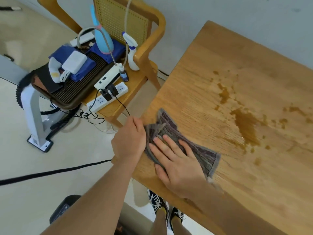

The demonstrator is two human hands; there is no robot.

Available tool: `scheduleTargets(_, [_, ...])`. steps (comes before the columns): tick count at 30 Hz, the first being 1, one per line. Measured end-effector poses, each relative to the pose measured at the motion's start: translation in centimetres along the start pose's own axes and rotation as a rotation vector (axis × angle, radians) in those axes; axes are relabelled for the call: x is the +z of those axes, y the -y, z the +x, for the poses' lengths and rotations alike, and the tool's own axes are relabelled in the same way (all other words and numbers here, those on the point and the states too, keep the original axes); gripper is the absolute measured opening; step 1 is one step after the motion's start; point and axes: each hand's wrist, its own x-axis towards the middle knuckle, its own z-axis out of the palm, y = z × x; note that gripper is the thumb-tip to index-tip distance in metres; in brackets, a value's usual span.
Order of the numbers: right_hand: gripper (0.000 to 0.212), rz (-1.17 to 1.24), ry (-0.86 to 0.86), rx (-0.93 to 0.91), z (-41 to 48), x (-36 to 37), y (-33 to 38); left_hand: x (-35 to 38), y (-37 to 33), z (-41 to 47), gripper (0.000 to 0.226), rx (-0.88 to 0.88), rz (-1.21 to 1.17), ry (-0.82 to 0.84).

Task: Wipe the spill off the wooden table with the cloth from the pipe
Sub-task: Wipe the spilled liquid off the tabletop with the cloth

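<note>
A grey-brown striped cloth (199,150) lies crumpled on the near left corner of the wooden table (254,192). My right hand (176,161) presses flat on the cloth with straight fingers. My left hand (129,139) sits at the table's left edge and grips the cloth's bunched left end. A brown spill (245,126) spreads over the table to the right of the cloth, with smaller splashes (223,95) further back. The cloth lies apart from the main puddle.
A wooden chair (149,53) stands left of the table, loaded with power strips (108,97), a spray bottle (132,51), a tray and blue items. Black cables (50,172) cross the floor. My shoes (162,206) are below the table's near edge.
</note>
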Motion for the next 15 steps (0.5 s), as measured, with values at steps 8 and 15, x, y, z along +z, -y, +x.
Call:
scheduleTargets(8, [0.057,0.034,-0.078,0.329,7.3,-1.4,-1.3,0.1,0.1,-0.1,0.035,0.048,0.062,-0.017])
scheduleTargets(15, [0.055,0.038,-0.050,0.213,0.0,0.5,2.2,0.1,-0.2,0.6,0.031,0.029,0.089,0.076])
